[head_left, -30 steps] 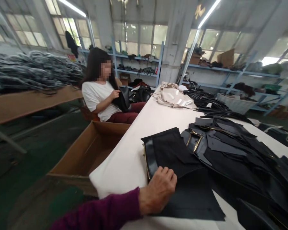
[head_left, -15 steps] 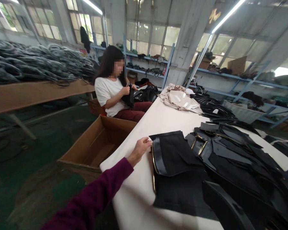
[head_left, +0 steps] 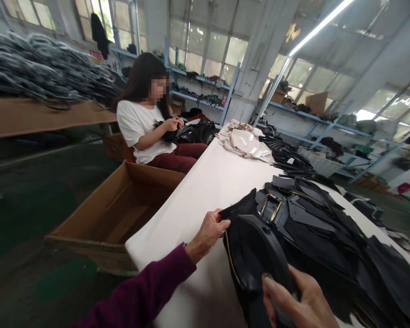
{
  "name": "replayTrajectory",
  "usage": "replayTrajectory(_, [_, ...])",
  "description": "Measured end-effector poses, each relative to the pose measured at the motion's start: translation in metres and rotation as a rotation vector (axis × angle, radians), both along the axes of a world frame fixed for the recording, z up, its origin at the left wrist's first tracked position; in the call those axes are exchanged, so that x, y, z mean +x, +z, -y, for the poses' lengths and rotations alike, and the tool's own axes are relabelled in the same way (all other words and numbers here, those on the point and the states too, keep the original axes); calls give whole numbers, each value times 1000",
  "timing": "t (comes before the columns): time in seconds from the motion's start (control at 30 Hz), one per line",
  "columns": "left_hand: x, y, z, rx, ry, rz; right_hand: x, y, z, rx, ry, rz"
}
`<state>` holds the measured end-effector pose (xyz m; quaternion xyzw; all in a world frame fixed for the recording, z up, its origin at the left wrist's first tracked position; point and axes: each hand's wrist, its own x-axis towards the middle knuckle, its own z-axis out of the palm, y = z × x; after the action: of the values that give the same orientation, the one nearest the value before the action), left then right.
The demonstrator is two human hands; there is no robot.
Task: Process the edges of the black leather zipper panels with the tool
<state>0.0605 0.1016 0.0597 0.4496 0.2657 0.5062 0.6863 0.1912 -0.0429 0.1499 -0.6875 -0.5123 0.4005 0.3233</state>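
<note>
My left hand (head_left: 208, 232) pinches the corner of a black fabric panel (head_left: 241, 206) near the left edge of the white-topped table (head_left: 177, 228). The corner is lifted a little. Gold trim, perhaps a zipper, runs down the panel's left side. My right hand (head_left: 304, 296) is closed on a curved black leather-like piece (head_left: 264, 243), thumb on top, and holds it over the panel. That piece covers much of the panel, so I cannot tell whether the two touch.
Black cut pieces (head_left: 328, 228) with gold trim heap up on the right. Beige fabric pieces (head_left: 246, 145) and black strips (head_left: 289, 157) lie farther back. An open cardboard box (head_left: 89, 246) stands left of the table. Beyond it a seated person (head_left: 143, 125) handles something dark.
My right hand has come into view with the curved black piece, now raised over the panel. My left hand still grips the panel's edge, now lifting its corner. The view has shifted right.
</note>
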Motion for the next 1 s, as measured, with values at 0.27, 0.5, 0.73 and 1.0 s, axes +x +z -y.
replayTrajectory(0.27, [0, -7, 25, -15, -67, -3, 2, 1, -20, 60, -17, -1])
replayTrajectory(0.5, [3, 2, 22, -181, -59, 163, 19, 13, 3, 28, -70, 55])
replayTrajectory(0.73, [9, 0, 38, -107, -91, 112, -10, 4, -9, 18, 32, 3])
replayTrajectory(1.0, [6, 55, -25, 580, 262, -359, 42, 23, 22, 53, -116, 168])
